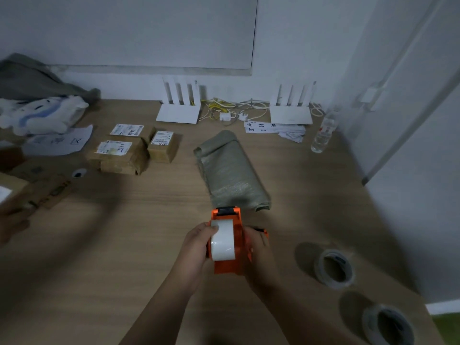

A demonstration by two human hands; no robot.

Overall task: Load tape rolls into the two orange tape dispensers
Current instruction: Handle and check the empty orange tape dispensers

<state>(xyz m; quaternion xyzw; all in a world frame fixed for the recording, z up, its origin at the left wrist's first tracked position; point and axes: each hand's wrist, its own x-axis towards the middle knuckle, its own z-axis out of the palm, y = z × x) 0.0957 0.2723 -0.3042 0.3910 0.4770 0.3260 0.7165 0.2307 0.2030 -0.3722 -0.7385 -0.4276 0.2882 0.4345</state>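
An orange tape dispenser (227,266) is held upright above the wooden table (124,245), with a white tape roll (223,241) seated in it. My left hand (196,247) grips the dispenser's left side, thumb resting on the roll. My right hand (257,252) clasps the right side. A second bit of orange (264,231) shows behind my right hand; I cannot tell if it is the other dispenser. Two more tape rolls lie flat on the table to the right: one (334,268) close by, another (388,324) near the bottom right edge.
A grey wrapped parcel (230,170) lies just beyond the dispenser. Cardboard boxes (124,155) with labels sit at the left, two white routers (179,112) and cables by the wall, a water bottle (323,133) at the right. Cardboard (37,190) and clothes occupy the far left.
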